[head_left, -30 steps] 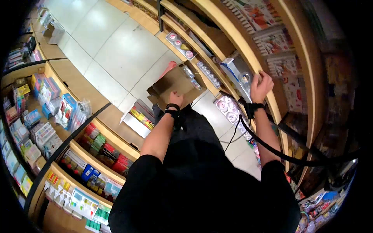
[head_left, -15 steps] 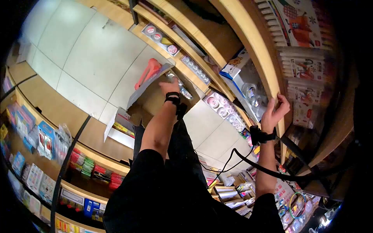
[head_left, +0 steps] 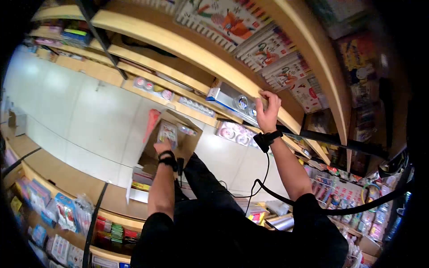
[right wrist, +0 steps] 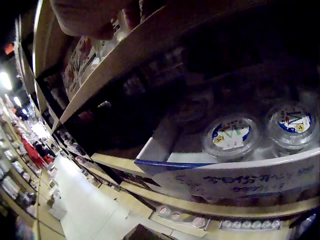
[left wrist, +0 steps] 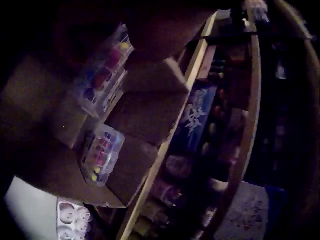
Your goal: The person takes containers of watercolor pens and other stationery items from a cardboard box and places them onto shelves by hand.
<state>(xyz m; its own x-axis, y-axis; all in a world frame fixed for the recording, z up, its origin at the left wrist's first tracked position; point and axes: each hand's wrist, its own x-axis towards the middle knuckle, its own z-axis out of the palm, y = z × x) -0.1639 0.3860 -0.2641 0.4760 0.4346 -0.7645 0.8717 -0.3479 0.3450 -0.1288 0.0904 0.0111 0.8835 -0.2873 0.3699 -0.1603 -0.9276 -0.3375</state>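
Observation:
My left hand (head_left: 162,146) grips the near end of a clear plastic case (head_left: 168,133) with small colored pieces inside, over a cardboard box (head_left: 190,142). In the left wrist view this case (left wrist: 104,75) tilts beside the dark hand. A second clear case (left wrist: 102,156) lies inside the box against its wall. My right hand (head_left: 269,111) rests with its fingers on the front edge of a wooden shelf (head_left: 210,67). Just below it is a white and blue display tray (right wrist: 220,177) holding round clear tubs (right wrist: 231,137) with printed lids.
Lower shelves hold a row of small round containers (head_left: 196,106) and a pack of pink-white round items (head_left: 235,133). Flat picture sets (head_left: 268,51) fill the upper shelf. A red-pink object (head_left: 152,123) is beside the box. A black cable (head_left: 313,210) runs from the right wrist.
My left hand reached to the packs in the box, then drew back toward me with a clear case. The right hand stays at the shelf edge. The head view has turned.

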